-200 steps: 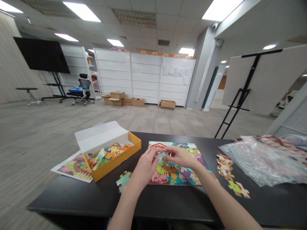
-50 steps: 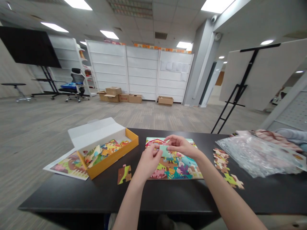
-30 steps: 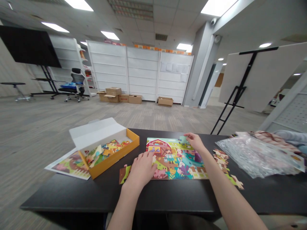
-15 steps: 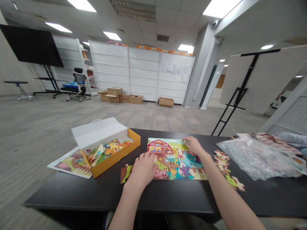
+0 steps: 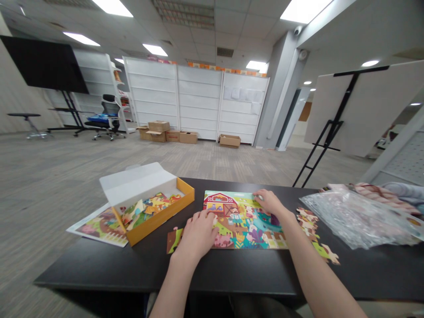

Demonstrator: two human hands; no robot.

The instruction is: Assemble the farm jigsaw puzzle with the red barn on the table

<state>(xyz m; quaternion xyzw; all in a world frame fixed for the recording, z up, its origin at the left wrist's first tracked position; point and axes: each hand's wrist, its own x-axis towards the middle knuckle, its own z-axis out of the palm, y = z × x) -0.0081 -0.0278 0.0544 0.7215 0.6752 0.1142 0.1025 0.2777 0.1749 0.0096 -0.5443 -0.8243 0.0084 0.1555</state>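
A colourful farm-scene jigsaw puzzle (image 5: pixel 236 216), with a red barn and animals, lies assembled flat on the black table. My left hand (image 5: pixel 200 229) rests over its left edge, fingers lightly bent and thumb apart, covering part of the picture. Over the upper right part lies my right hand (image 5: pixel 269 203), its bent fingertips touching the puzzle near the top edge; I see nothing gripped there. Just left of my left hand is a loose brown and green puzzle piece (image 5: pixel 172 240), partly hidden. More joined or loose puzzle pieces (image 5: pixel 308 225) lie right of my right forearm.
At the table's left stands an open yellow box (image 5: pixel 162 223) holding several puzzle pieces, its white lid raised. A printed picture sheet (image 5: pixel 99 227) sticks out beneath it. Clear plastic bags (image 5: pixel 357 218) and folded striped fabric (image 5: pixel 386 196) lie on the right of the table (image 5: pixel 245 274).
Both hands stay in place on the puzzle. The whole view has shifted very slightly; nothing was picked up or let go.
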